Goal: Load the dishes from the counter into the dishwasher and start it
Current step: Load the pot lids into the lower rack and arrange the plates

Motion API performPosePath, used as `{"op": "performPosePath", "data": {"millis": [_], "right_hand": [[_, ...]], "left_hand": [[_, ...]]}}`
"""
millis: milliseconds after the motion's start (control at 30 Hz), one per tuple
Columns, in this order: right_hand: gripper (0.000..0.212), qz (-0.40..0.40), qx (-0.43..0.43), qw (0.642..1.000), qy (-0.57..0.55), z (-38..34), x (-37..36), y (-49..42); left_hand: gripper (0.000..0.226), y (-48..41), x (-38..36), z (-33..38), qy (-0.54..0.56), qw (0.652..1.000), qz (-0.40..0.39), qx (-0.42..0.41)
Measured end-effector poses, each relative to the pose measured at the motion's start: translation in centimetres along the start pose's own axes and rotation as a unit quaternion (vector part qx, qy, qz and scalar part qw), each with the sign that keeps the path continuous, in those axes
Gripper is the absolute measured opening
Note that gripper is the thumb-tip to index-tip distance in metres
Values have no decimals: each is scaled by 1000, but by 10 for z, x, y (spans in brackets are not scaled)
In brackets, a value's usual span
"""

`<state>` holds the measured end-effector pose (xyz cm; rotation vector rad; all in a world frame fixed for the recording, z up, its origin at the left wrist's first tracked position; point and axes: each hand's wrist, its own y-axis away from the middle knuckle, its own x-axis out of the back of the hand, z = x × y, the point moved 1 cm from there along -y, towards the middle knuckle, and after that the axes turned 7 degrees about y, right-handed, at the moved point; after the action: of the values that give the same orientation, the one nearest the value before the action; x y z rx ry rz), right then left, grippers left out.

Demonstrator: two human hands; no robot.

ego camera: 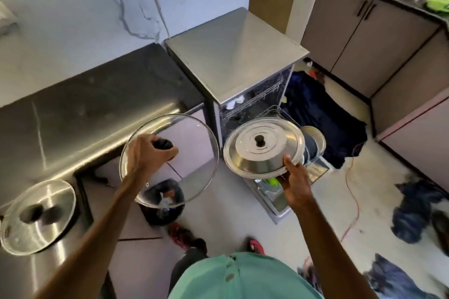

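Our left hand [148, 153] is curled round the black knob [164, 144] of a large glass lid [194, 143], gripping it from above and holding it level in the air, out past the counter edge. Our right hand [295, 182] pinches the near rim of a stainless steel lid [263, 153], thumb on top and fingers underneath, so that the lid tilts slightly towards us with its dark knob [260, 141] facing up. The two lids sit side by side, close but apart.

The steel lid hangs over the open dishwasher [233, 56], right above the pulled-out lower rack [318, 165], where a round metal dish [315, 136] stands on edge just beyond it. The upper rack [257, 97] shows inside the machine with a few pale items we cannot make out. The dishwasher door [274, 201] is folded down towards us, and something bright green [272, 181] lies near its inner edge.

To the left runs the steel counter [97, 104], and a third lid [36, 216], glass with a dark knob, rests flat on its near end. On the floor under the glass lid stands a black bin [160, 217]. Dark blue cloth [323, 114] is heaped beside the dishwasher, and an orange cable [353, 192] trails across the pale floor.
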<state>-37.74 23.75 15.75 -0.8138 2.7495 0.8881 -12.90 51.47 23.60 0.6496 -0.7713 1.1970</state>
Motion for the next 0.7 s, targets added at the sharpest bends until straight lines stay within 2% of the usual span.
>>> {"op": "performPosePath", "data": {"millis": [67, 200, 333, 533, 700], "right_hand": [[40, 7, -6, 1000, 24, -8, 27, 6], [27, 16, -6, 997, 74, -27, 60, 6], [32, 16, 3, 995, 102, -35, 81, -3], [21, 27, 5, 990, 137, -49, 98, -33], [25, 37, 3, 984, 172, -62, 100, -82]], "left_hand": [[34, 16, -20, 26, 19, 999, -27, -4], [35, 32, -59, 69, 41, 997, -67, -4], [31, 32, -98, 100, 63, 994, -90, -18], [56, 6, -148, 118, 60, 992, -111, 6], [43, -28, -189, 132, 91, 986, -135, 39]]}}
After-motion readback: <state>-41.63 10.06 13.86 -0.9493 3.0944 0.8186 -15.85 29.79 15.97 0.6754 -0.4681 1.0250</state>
